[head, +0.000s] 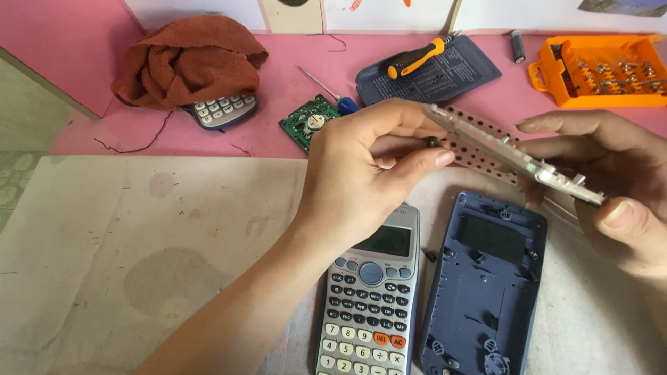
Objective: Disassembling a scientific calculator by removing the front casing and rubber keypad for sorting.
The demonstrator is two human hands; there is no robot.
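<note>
Nearest me, grey scientific calculator (369,305) flat on cloth, empty dark-blue plastic back shell (483,285) just right of it.

Above both: my left hand (361,173) pinches a small black button-like piece (433,142) between thumb and forefinger, touching the near edge of the perforated grey keypad panel (500,149). Panel's long axis slopes down to the right, far end held in my right hand (611,187).
</note>
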